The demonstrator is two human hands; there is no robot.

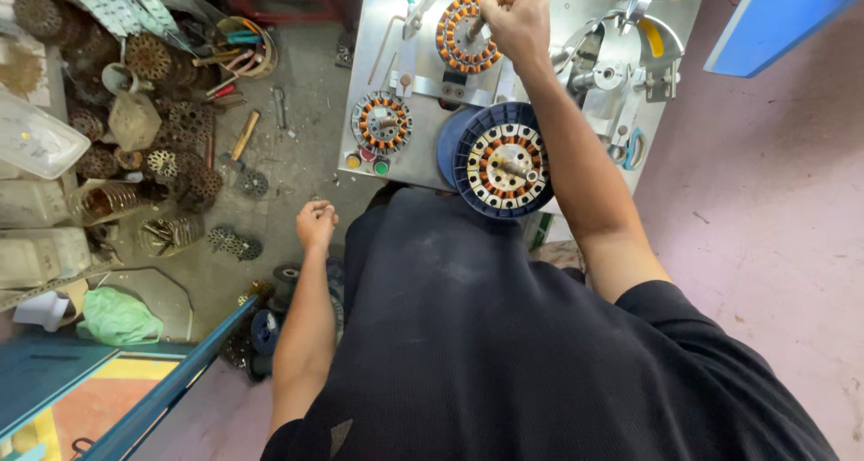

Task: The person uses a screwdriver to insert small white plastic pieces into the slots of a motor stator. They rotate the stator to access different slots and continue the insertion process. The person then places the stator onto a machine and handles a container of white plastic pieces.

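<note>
My right hand (517,20) reaches up to the metal winding machine (576,11) and is closed on the spindle at the centre of a round copper-wound stator (459,42). A second wound stator (382,122) sits lower left on the machine plate. A white-slotted stator in a blue holder (504,159) stands closest to my body. My left hand (316,223) hangs low over the floor, fingers curled into a loose fist; I cannot tell if anything small is in it.
Piles of rusty stator cores (171,119), a hammer (241,141), a tub of tools (245,42) and plastic containers (36,141) cover the floor at left. A green bag (117,317) and blue frame (171,389) lie lower left. Pink floor at right.
</note>
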